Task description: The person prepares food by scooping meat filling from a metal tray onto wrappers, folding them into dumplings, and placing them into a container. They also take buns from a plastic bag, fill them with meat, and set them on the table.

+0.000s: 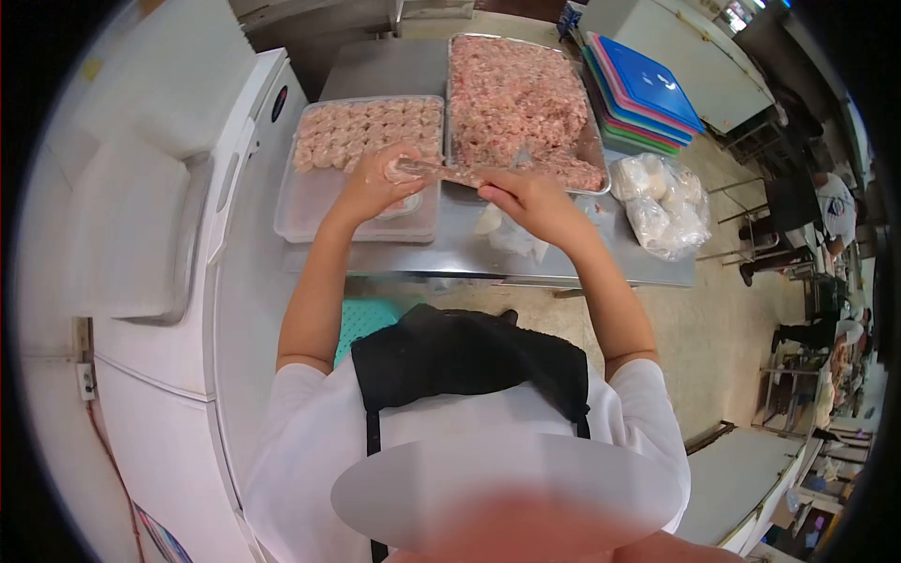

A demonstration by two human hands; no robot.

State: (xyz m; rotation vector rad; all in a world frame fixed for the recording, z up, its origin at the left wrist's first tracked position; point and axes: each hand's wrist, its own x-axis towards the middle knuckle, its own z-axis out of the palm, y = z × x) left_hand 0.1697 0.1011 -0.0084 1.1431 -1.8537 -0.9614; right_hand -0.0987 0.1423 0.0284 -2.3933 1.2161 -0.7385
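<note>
My left hand point(383, 180) is curled around a small pale dumpling wrapper, mostly hidden by the fingers, above the front of a plastic tray point(310, 208). Rows of shaped meat dumplings point(361, 127) fill the far part of that tray. Gripped in my right hand point(537, 205) is a narrow flat spatula point(452, 174), its tip at the wrapper in my left hand. Beyond my right hand, a metal tray point(603, 169) holds a large mass of ground meat point(511, 94). Under my left hand lies a pale round thing point(404, 205), partly covered.
Bags of white wrapped items point(664, 202) sit on the steel table point(450, 249) at right. Behind them are stacked coloured lids point(648, 84). A white fridge point(235, 281) stands close on the left. Other people point(835, 211) are far right. A teal crate point(361, 324) is below the table.
</note>
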